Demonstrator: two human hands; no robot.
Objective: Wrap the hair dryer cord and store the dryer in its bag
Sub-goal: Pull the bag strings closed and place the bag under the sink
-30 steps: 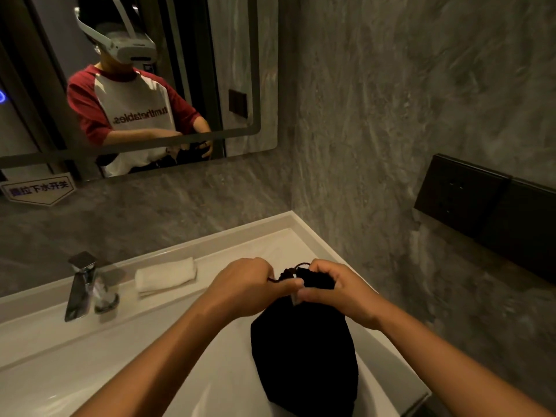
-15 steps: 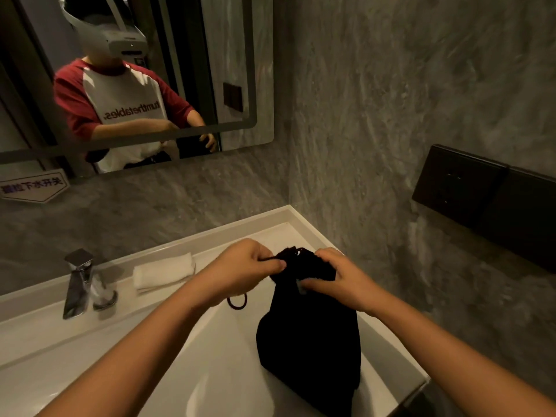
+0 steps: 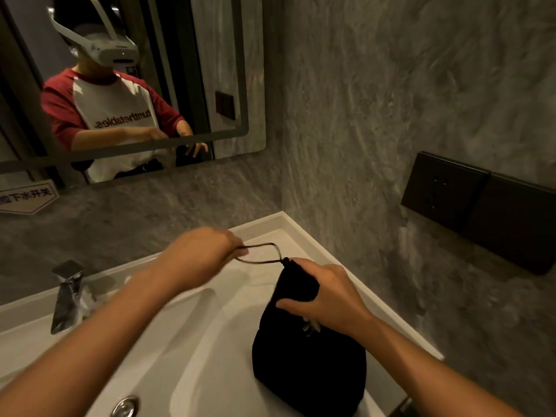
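The right hand (image 3: 328, 299) clamps the black drawstring bag (image 3: 307, 362) at its neck (gathered tight); the left hand (image 3: 201, 254) pinches the drawstring loop (image 3: 264, 252).

Bag (image 3: 307, 368) on sink (image 3: 168, 341) rim's right side, faucet (image 3: 66, 296) far left, mirror (image 3: 156, 85) behind

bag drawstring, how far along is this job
Done: the black bag bulges full on the sink edge; no dryer or cord shows outside. In hand: left hand pulls the drawstring loop, right hand grips the cinched neck. Left: release it and put the bag away.
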